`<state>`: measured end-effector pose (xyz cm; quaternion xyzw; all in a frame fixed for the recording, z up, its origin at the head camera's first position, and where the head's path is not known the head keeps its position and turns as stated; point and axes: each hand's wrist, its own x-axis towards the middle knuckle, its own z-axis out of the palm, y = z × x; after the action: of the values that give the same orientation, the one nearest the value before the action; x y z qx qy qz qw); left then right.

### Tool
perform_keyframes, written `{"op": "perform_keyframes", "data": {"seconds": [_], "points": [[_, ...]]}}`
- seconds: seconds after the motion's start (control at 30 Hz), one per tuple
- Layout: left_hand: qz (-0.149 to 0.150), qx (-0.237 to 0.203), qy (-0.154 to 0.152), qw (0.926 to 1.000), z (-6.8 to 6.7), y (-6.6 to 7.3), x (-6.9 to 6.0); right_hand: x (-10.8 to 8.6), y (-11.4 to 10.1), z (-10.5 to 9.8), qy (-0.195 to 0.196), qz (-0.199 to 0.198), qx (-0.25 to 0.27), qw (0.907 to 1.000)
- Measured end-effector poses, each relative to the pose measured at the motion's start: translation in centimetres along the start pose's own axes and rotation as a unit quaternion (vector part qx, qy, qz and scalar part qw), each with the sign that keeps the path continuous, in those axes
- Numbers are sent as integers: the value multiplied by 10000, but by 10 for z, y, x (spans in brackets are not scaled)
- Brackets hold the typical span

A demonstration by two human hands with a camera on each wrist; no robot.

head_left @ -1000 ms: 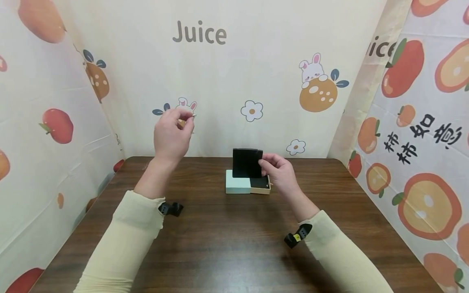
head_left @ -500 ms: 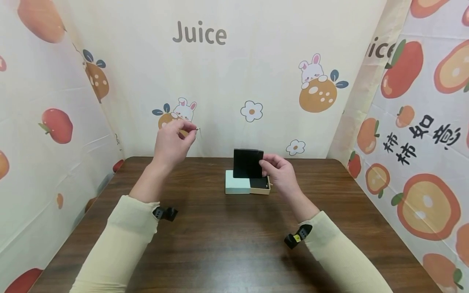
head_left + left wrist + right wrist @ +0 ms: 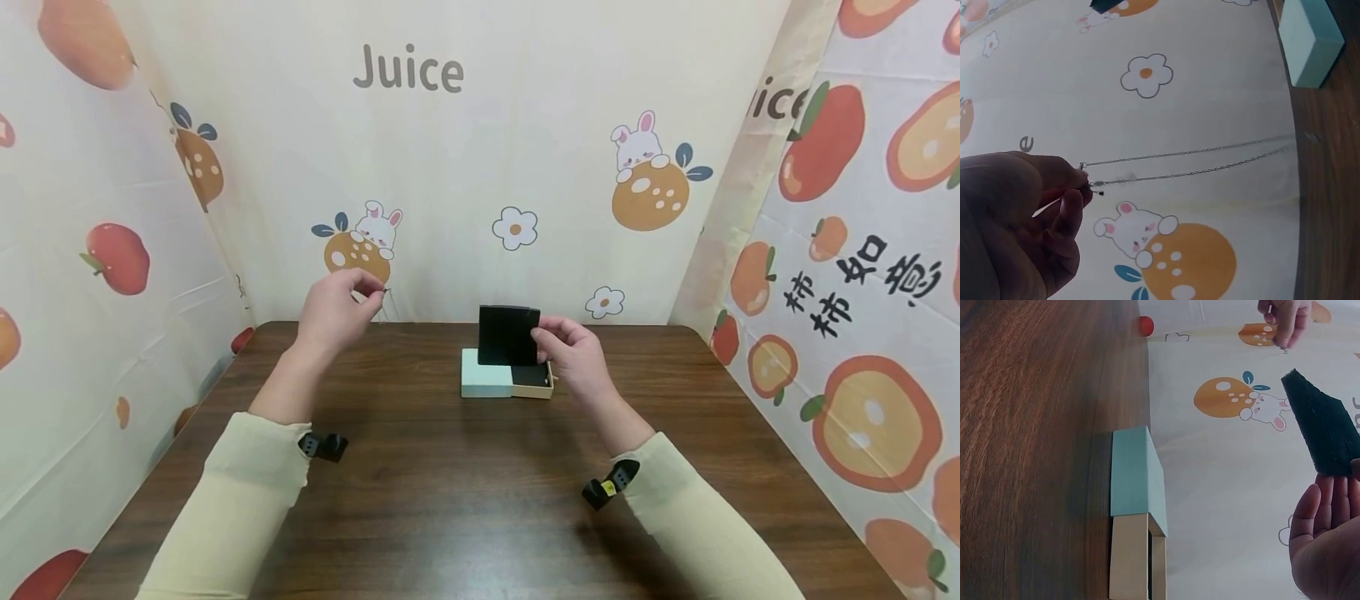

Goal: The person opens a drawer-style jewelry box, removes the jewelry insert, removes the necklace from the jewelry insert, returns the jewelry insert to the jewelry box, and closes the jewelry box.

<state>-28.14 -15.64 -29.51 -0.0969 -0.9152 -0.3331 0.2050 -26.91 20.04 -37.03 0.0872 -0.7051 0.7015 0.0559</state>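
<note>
My left hand (image 3: 333, 312) is raised over the table's far left part, and its thumb and fingertips pinch a thin silver-toned chain necklace (image 3: 1210, 149). In the left wrist view two strands of it run from the fingertips; their far end is blurred. With thumb and fingers my right hand (image 3: 577, 358) holds a black square pad (image 3: 507, 335) by its right edge, upright just above a small box. That box has a light teal sleeve (image 3: 486, 375), and a beige drawer (image 3: 1129, 556) sticks out from its right side, dark inside. The pad hides part of the box in the head view.
The box stands on a dark brown wooden table (image 3: 465, 500), near its far edge. Behind the table hangs a pale cloth backdrop (image 3: 450, 150) printed with fruit, rabbits and flowers. Similar cloth walls (image 3: 97, 375) flank both sides.
My left hand has come down and slightly left with the necklace, whose strands now show hanging below the fingers. My right hand and the black pad have hardly moved; the box stays put.
</note>
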Motion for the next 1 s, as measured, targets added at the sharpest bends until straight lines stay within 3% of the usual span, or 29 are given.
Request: {"op": "perform_keyframes", "data": {"seconds": [0.53,1.0], "points": [[-253,227,-435,9985,18,-16,-4,0,-2,2,27,32,56,10000],[-506,284,-727,9957,19,-27,-9,0,0,3,4,61,74,10000]]}}
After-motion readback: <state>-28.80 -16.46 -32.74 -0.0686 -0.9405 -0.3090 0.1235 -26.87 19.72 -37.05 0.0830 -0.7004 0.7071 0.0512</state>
